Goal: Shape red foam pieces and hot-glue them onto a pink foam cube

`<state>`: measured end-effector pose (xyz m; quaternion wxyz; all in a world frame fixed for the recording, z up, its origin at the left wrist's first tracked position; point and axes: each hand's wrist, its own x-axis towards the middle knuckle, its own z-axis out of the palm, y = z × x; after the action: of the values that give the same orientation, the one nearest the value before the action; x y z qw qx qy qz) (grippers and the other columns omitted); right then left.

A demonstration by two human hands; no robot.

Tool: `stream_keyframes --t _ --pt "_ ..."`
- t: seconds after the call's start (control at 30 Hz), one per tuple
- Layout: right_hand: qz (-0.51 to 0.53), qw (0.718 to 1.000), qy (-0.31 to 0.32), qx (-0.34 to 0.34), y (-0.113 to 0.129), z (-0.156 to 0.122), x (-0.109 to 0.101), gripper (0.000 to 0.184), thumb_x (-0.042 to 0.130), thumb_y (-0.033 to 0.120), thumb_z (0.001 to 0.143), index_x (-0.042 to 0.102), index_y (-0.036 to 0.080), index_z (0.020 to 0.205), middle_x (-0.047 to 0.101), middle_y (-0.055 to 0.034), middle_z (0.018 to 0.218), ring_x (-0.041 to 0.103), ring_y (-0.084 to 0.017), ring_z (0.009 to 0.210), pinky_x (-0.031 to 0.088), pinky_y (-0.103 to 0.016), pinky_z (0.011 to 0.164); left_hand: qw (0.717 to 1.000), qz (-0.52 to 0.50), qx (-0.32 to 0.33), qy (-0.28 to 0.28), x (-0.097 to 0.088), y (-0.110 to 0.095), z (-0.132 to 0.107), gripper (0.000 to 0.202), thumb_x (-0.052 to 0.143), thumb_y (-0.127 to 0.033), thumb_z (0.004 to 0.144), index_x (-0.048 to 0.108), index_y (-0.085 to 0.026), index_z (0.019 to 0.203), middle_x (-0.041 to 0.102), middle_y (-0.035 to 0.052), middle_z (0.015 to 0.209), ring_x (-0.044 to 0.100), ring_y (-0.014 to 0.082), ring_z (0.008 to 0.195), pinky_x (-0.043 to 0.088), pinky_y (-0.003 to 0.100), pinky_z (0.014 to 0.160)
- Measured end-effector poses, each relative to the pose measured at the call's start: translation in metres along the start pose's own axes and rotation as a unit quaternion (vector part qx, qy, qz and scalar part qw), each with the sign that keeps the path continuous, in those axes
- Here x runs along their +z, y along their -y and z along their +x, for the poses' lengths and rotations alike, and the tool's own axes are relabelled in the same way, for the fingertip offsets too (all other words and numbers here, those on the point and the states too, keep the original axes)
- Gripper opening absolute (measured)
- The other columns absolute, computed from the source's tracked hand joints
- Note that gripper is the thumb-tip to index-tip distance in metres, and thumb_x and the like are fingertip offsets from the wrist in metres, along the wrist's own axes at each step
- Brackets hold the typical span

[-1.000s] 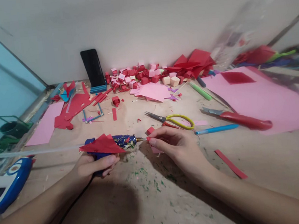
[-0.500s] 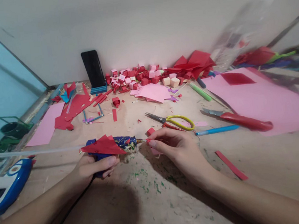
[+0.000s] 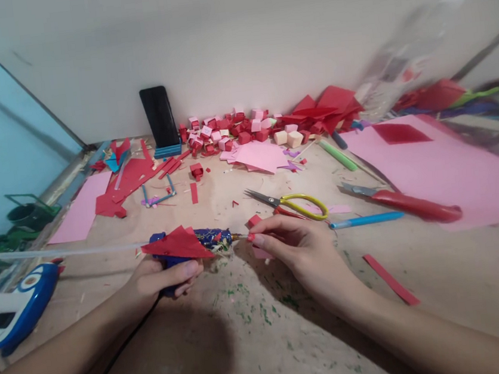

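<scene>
My left hand (image 3: 163, 279) is wrapped round the grip of a blue glue gun (image 3: 212, 238) lying sideways, a red paper scrap (image 3: 177, 245) stuck on its top and a clear glue stick (image 3: 68, 252) trailing out to the left. Its metal nozzle points right, touching a small red paper piece (image 3: 250, 236) that my right hand (image 3: 299, 247) pinches between thumb and fingertips. A red cube (image 3: 253, 220) sits just behind my right fingers.
Yellow-handled scissors (image 3: 294, 203), a blue pen (image 3: 365, 220) and a red-handled cutter (image 3: 414, 206) lie to the right. Pink sheets (image 3: 446, 170), a pile of red and pink cubes (image 3: 229, 130) and a black phone (image 3: 159, 118) stand at the wall. A blue-white device (image 3: 14, 301) rests at left.
Almost nothing has changed. The camera view has drifted slightly; both hands keep the nozzle against the red piece.
</scene>
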<state>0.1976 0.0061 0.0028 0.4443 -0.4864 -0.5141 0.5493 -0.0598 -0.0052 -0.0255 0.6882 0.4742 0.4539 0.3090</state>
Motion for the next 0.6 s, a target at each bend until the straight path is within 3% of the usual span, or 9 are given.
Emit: stream_keyframes --t 0.17,0.33,0.5,0.6 --pt "0.013 1.0 -0.011 0.005 0.0 0.0 -0.001 0.009 0.079 0.027 0.08 0.077 0.019 0.078 0.069 -0.0003 0.067 0.058 -0.013 0.061 0.044 -0.027 0.059 0.999 0.026 -0.001 0.033 -0.003 -0.002 0.003 0.042 0.079 -0.053 0.079 0.064 -0.015 0.069 0.052 0.0 0.053 0.047 0.0121 0.051 0.043 0.028 0.055" --pt "0.019 0.998 -0.053 0.009 0.005 0.0 -0.006 0.014 0.083 0.032 0.078 0.078 0.02 0.082 0.074 -0.0032 0.077 0.065 -0.016 0.069 0.051 -0.03 0.067 0.998 0.038 0.02 -0.051 0.005 -0.004 -0.005 0.038 0.078 -0.051 0.08 0.067 -0.015 0.072 0.055 0.0015 0.059 0.046 0.0122 0.053 0.034 0.026 0.051" --pt "0.006 0.993 -0.118 -0.024 0.017 0.002 -0.013 0.015 0.083 0.035 0.076 0.078 0.022 0.081 0.077 -0.0061 0.082 0.071 -0.022 0.077 0.056 -0.034 0.071 0.991 0.063 0.06 -0.105 0.005 -0.01 -0.004 0.034 0.08 -0.05 0.078 0.075 -0.016 0.08 0.059 0.0021 0.062 0.05 0.0144 0.058 0.037 0.026 0.052" --pt "-0.026 0.986 -0.157 -0.051 0.024 0.006 -0.021 0.011 0.081 0.033 0.078 0.078 0.023 0.079 0.077 -0.0059 0.082 0.07 -0.023 0.078 0.055 -0.036 0.071 0.975 0.088 0.1 -0.176 0.0 -0.021 -0.004 0.029 0.08 -0.044 0.081 0.078 -0.017 0.09 0.064 0.0021 0.065 0.054 0.0157 0.06 0.042 0.026 0.056"
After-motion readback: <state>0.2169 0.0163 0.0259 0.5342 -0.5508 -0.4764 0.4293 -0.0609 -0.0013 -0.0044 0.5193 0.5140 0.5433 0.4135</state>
